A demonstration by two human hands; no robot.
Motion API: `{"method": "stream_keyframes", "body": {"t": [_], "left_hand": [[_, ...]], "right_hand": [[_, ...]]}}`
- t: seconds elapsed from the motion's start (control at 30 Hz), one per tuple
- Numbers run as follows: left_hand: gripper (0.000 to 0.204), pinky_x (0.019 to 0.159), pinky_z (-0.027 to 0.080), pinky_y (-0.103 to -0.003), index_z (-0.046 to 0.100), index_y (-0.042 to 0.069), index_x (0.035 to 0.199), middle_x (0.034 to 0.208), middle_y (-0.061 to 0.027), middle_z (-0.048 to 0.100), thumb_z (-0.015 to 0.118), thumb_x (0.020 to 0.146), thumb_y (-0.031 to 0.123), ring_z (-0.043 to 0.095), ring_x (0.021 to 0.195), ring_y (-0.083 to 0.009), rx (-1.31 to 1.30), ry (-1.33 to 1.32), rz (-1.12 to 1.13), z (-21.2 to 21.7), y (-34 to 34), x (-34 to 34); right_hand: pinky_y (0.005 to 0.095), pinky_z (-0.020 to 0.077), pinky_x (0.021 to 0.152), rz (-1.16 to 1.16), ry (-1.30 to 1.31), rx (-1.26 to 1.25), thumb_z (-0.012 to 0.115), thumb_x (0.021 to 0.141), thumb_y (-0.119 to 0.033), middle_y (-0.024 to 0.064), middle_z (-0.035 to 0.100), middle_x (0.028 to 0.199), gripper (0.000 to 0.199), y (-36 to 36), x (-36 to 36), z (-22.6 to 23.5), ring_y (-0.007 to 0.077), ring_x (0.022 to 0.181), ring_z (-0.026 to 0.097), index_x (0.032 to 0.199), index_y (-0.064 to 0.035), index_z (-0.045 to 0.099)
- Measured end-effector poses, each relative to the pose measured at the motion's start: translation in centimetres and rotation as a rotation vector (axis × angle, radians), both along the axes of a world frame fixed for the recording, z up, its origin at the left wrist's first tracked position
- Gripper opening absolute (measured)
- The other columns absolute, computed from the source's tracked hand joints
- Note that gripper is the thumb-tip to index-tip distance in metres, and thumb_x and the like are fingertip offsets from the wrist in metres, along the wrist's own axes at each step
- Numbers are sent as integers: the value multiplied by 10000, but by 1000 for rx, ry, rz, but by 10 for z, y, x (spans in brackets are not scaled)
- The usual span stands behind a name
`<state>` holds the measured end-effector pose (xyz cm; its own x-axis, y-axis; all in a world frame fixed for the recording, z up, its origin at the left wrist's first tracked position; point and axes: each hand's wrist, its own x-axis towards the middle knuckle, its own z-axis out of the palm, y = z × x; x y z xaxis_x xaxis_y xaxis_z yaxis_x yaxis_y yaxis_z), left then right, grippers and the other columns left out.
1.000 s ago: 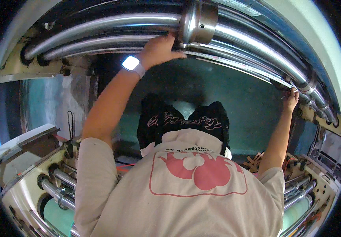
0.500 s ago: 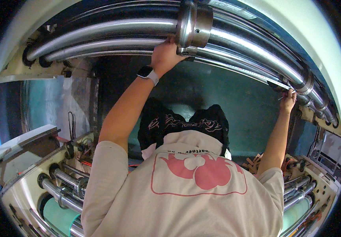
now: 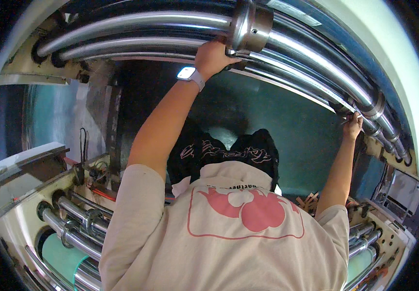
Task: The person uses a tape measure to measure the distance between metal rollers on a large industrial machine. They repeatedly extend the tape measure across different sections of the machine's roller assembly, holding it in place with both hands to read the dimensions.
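Both my arms reach out to a bank of long polished steel rollers (image 3: 136, 22) in a big machine. My left hand (image 3: 213, 58), with a white-faced watch (image 3: 188, 73) on its wrist, is closed around a thin steel bar (image 3: 287, 65) just below a wide metal collar (image 3: 250, 24). My right hand (image 3: 353, 124) is far to the right, fingers pinched on a small thin object (image 3: 346, 121) held against the same run of rollers near a smaller collar (image 3: 377, 109). My cream shirt with a pink print (image 3: 246, 213) and dark trousers (image 3: 229, 153) fill the middle.
A dark green machine wall (image 3: 287, 131) lies behind the rollers. Shorter chrome rollers and a green cylinder (image 3: 61, 252) sit at the lower left, more rollers (image 3: 364, 237) at the lower right. A cream machine frame (image 3: 384, 53) curves along the upper right.
My left hand has shifted slightly right along the bar toward the wide collar, and its wrist has turned. My right hand has stayed at the same spot on the rollers.
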<state>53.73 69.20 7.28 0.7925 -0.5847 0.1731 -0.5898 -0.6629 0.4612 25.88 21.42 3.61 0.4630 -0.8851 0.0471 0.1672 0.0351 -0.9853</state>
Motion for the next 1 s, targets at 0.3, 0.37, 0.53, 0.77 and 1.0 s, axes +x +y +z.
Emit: {"method": "stream_keyframes", "body": {"t": [0.3,0.37,0.53,0.77,1.0], "left_hand": [[472,626,469,-392,559,44,907,783,-167,585,661,628,411,575,697,-318,12,-141,-29,-10,-1,-5],[449,629,468,-403,534,22,903,780,-188,578,684,623,338,570,695,-336,21,-128,-10,-21,0,-4],[492,625,484,-370,508,27,1023,809,-175,590,654,666,334,588,701,-298,77,-118,-97,-5,3,-7],[477,617,458,-411,555,0,816,714,-195,574,647,644,435,565,673,-342,2,-80,-106,-15,1,-2],[494,620,461,-408,576,-3,818,700,-186,577,649,631,449,566,659,-340,56,-39,-89,4,3,-3]], "right_hand": [[248,367,537,-16,7,22,538,805,-73,-14,463,665,82,-12,-4,-3,102,585,427,754,-96,478],[243,361,534,-12,9,20,537,806,-77,-15,460,663,78,-8,-1,-1,103,587,427,758,-99,480],[238,358,529,-37,20,13,535,813,-88,-16,456,655,75,8,0,6,100,584,426,760,-101,483],[250,404,540,49,47,-13,543,816,-145,-1,523,763,70,-11,-14,-4,115,670,491,851,-94,510],[228,356,513,-41,2,41,540,810,-78,-3,486,688,56,20,4,13,99,549,405,792,-84,488]]}}
